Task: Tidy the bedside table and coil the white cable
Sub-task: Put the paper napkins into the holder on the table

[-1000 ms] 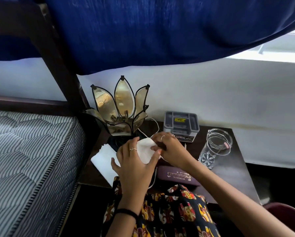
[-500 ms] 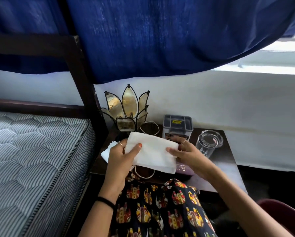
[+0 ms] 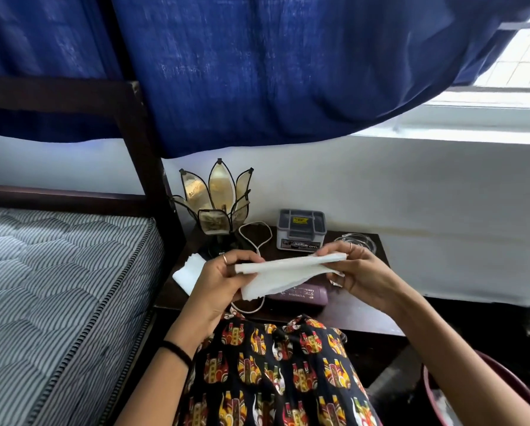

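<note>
- Left hand [image 3: 219,279] up over table [image 3: 359,315], fingers curled, pinching left end of tissue [image 3: 283,272].
- Tissue stretched flat btwn both hands, lower flap sagging.
- Cable [image 3: 255,238] on table behind & under tissue, loose loop by lamp [image 3: 216,199], touching neither hand.
- Right hand [image 3: 357,272] pinches right end w/ thumb & fingers.

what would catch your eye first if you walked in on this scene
First the white tissue, stretched between the left hand and the right hand above the front of the dark bedside table. Next the petal-shaped glass lamp at the table's back left corner, with the white cable looping uncoiled beside it. Overhead, a deep blue curtain hangs across the upper part of the view.
</note>
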A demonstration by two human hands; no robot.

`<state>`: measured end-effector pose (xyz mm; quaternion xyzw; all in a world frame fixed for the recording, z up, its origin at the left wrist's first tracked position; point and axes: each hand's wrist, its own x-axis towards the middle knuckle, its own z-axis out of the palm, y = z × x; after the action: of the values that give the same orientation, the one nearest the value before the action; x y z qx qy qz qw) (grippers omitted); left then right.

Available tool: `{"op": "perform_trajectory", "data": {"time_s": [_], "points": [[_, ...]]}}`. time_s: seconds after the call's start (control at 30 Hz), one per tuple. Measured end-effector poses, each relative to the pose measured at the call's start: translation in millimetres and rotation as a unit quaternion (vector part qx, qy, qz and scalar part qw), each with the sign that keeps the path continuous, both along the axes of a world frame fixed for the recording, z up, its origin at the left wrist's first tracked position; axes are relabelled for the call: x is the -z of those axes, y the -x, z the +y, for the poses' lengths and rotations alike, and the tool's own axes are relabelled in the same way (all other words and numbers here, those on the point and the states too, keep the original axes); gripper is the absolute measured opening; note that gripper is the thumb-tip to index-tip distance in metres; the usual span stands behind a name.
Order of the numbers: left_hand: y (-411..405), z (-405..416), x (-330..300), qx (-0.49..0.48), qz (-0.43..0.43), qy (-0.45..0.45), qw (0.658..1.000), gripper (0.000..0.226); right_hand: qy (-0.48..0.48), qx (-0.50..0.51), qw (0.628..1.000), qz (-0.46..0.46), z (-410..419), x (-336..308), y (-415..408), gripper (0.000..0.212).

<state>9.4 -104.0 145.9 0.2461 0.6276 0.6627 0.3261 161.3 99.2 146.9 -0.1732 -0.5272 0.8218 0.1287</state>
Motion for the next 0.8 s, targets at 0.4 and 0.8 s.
{"op": "perform_trajectory", "data": {"time_s": [0.4,0.8], "points": [[-15,28,16,0.155,-0.08,-0.033,0.984,0.03,0.042,0.133,0.99,0.004,26,8,-11,0.028],[0,82,67,0.035,-0.024,0.018,0.999,0.028,0.02,0.145,0.984,-0.097,26,38,34,0.024]]}}
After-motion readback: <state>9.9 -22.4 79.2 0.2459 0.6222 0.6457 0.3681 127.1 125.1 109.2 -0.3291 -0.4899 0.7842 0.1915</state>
